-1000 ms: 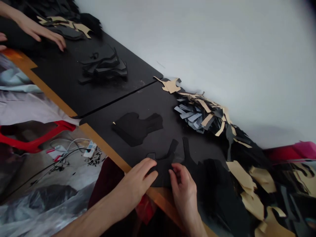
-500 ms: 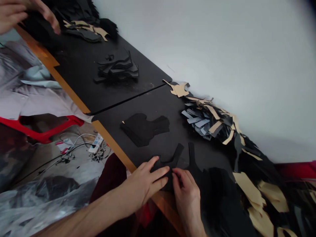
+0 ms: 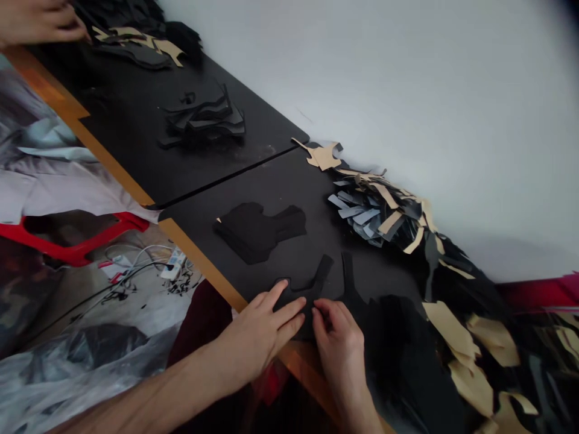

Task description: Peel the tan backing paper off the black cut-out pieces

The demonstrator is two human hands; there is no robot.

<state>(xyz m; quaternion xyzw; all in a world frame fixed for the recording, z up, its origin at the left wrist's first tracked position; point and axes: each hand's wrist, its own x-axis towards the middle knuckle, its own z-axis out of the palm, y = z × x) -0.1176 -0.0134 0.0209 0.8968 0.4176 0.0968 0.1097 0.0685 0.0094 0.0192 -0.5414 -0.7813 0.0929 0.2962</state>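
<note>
While both hands are meeting at the table edge:
Left hand (image 3: 265,328): pressing flat, fingers apart, on the black cut piece (image 3: 307,289).
Right hand (image 3: 339,343): fingertips pinching together on its near edge.
Piece: lying at 12 o'clock from both hands, arms running toward 1 o'clock.

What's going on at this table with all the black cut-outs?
A person works at a black table by a white wall. Their left hand lies flat on a black cut piece at the near edge, while the right hand pinches its edge. A stack of black pieces lies just beyond, with a heap of grey, tan and black scraps by the wall. Another person's hand works at the far end.
</note>
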